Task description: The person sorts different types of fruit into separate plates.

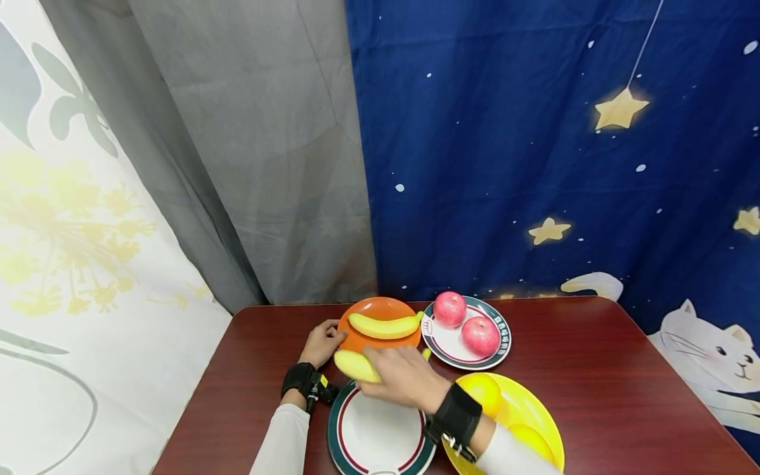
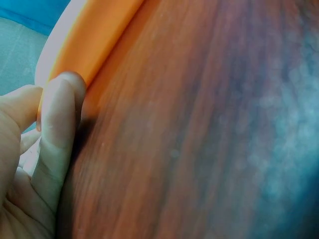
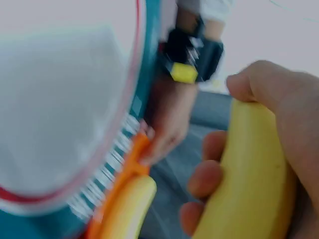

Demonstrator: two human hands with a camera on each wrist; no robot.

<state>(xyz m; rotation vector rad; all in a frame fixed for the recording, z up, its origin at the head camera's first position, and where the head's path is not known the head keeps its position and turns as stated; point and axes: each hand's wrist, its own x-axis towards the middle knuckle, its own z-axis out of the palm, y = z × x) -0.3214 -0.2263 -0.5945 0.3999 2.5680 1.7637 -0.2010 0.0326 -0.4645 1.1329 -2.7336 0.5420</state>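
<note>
My left hand point(image 1: 322, 343) pinches the left rim of an orange plate point(image 1: 380, 306) at the back of the table; thumb and fingers meet on its edge in the left wrist view. One yellow banana point(image 1: 384, 326) lies across that plate. A second banana point(image 3: 254, 164) is gripped in my right hand point(image 1: 404, 377), with the fingers curled round it and the thumb along its upper end. The hand holds it over the far edge of a white plate with a green rim point(image 1: 380, 432), in front of the orange plate. Nothing else shows on the visible part of the white plate.
Right of the orange plate stands another green-rimmed plate point(image 1: 439, 346) with two pink-red apples point(image 1: 481, 336). A yellow plate point(image 1: 549, 422) with yellow round fruit point(image 1: 481, 394) sits at the front right, partly under my right forearm. Curtains point(image 1: 475, 165) hang behind the brown table point(image 1: 594, 382).
</note>
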